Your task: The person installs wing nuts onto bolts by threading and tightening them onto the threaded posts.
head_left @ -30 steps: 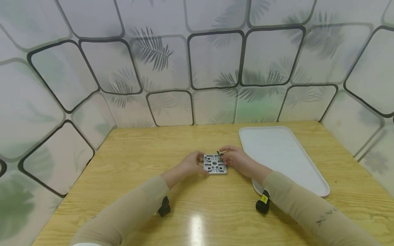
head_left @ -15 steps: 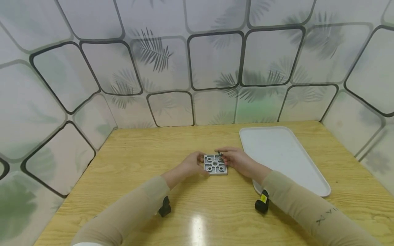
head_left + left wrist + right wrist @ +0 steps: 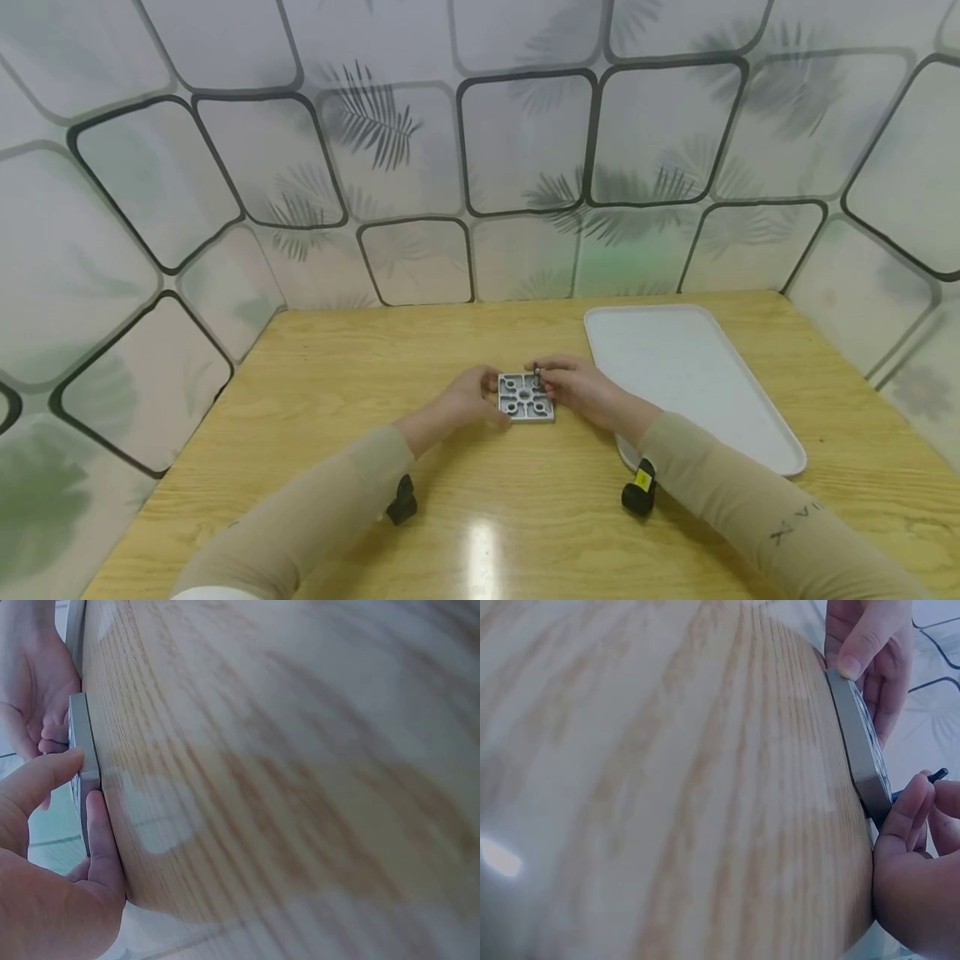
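Observation:
A square silver metal plate (image 3: 525,398), with a round boss near each corner and one in the centre, lies face up at the middle of the table. My left hand (image 3: 471,400) grips it by the left side; in the left wrist view the thumb presses the plate's edge (image 3: 85,739). My right hand (image 3: 581,390) is at the far right corner. Its fingertips pinch a thin black rod (image 3: 936,775), which stands up from the corner boss. The rod's lower end is hidden by the fingers, so I cannot tell its full shape.
A white tray (image 3: 675,358) lies on the wooden table (image 3: 360,358) to the right, partly under the right forearm. Black camera mounts hang below the left wrist (image 3: 402,500) and the right wrist (image 3: 639,490). A patterned curtain (image 3: 525,150) stands behind the table.
The rod's top has changed its slant, from leaning left to nearly upright, between my right fingertips. The plate and my left hand have stayed almost still.

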Demonstrator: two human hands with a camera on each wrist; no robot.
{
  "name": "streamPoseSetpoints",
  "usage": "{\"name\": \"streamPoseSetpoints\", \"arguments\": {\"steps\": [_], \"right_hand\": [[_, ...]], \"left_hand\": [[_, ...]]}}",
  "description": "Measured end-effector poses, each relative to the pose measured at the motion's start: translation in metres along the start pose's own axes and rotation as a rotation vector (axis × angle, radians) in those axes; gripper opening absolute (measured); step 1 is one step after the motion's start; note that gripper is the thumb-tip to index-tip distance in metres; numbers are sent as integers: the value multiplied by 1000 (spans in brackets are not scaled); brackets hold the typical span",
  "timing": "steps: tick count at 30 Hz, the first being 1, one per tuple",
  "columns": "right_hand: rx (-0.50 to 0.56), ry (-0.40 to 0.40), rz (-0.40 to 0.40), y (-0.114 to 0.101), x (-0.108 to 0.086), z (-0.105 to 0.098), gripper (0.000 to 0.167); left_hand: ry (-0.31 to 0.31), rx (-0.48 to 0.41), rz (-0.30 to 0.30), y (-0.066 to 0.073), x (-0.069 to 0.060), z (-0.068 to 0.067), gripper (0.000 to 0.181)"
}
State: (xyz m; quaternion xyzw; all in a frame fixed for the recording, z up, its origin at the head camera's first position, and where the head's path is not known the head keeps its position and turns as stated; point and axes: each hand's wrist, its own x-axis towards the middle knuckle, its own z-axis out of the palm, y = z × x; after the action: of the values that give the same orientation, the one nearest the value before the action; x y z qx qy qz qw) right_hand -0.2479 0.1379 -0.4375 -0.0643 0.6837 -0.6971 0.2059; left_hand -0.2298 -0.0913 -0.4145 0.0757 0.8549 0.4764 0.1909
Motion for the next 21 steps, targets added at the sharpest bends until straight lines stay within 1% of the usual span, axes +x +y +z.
{"name": "streamPoseSetpoints", "arguments": {"steps": [3,10,14,16,21], "right_hand": [[-10,8,-1,2,1,0,34],[-46,12,-1,3,2,0,33],[-47,28,-5,2,2,1,29],[-59,51,-4,2,2,3,26],[-118,153,21,3,6,8,14]], "left_hand": [[-3,-5,-6,1,-1,0,85],[-1,7,-22,3,-1,0,87],[-2,0,-13,4,-2,-1,85],[-3,-4,-7,3,-1,-1,84],[-7,-5,-2,0,0,-1,85]]}}
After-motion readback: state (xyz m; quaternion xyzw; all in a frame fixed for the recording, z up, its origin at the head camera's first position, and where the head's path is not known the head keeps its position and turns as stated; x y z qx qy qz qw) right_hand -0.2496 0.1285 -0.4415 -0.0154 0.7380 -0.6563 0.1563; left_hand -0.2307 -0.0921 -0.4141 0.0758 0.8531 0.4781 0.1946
